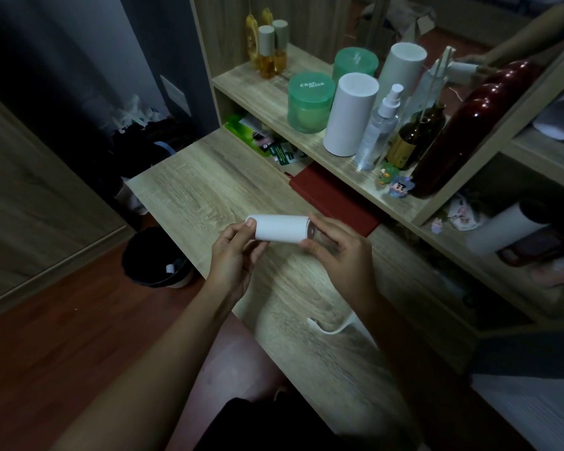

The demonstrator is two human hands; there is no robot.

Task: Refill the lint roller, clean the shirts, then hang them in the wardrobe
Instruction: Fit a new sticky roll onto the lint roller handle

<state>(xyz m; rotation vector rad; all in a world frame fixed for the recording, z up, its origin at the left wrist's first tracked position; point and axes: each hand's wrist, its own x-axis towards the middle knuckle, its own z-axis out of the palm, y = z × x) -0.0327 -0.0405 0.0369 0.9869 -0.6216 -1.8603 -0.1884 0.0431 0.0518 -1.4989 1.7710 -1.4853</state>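
A white lint roller refill lies sideways in the air just above the wooden desk. My left hand pinches its left end, thumb on the end cap. My right hand grips the right end, where a clear or dark cap part meets the white roll. A thin white curved piece, possibly the roller handle, rests on the desk under my right forearm. No shirts are in view.
The shelf behind the desk carries a green jar, a white cylinder, a spray bottle, a brown bottle and a dark red bottle. A red notebook lies under the shelf. A black bin stands on the floor at left.
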